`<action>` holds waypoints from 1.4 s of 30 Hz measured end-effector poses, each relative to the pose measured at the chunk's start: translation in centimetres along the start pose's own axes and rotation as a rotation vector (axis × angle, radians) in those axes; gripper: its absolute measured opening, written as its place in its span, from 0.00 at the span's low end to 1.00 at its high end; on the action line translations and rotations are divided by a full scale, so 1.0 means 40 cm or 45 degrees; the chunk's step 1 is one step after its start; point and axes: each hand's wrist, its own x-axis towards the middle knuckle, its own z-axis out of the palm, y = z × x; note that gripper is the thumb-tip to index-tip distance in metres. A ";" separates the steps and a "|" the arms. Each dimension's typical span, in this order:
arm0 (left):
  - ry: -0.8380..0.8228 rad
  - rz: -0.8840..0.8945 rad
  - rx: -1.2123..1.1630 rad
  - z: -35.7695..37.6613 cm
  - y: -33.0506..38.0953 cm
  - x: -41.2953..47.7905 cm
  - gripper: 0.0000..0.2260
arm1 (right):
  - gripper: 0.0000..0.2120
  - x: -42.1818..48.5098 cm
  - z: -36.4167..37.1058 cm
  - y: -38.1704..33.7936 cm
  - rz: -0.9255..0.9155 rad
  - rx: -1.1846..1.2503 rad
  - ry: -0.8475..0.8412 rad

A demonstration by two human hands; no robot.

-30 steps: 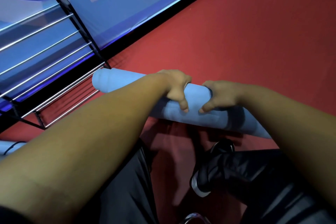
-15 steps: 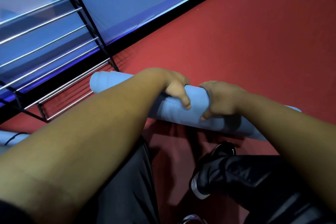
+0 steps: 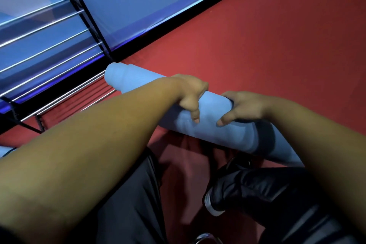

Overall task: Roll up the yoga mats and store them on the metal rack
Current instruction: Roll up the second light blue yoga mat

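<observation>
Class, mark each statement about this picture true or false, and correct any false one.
1. The left hand and the right hand both grip the blue mat. True.
2. The blue mat lies unrolled and flat. False: it is rolled into a tube.
3. The metal rack stands to the person's left. True.
4. The person is barefoot. False: a black shoe shows.
5. The floor is red. True.

The light is dim and cool, the red floor (image 3: 257, 45) brightest mid-frame and darker toward the corners. Thin glints run along the rack (image 3: 87, 20) rods, soft shadows fall under the mat (image 3: 208, 117), and the near forearms (image 3: 89, 154) look blurred and stretched.
</observation>
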 end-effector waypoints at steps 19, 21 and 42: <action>-0.432 -0.196 -0.753 -0.001 -0.094 -0.052 0.30 | 0.64 -0.001 0.083 -0.088 -0.190 -0.859 0.361; -0.443 -0.203 -0.788 0.007 -0.100 -0.054 0.30 | 0.57 0.005 0.081 -0.089 -0.217 -0.811 0.355; -0.066 0.039 0.147 0.011 0.022 -0.004 0.46 | 0.39 0.026 0.004 -0.015 -0.025 -0.160 0.130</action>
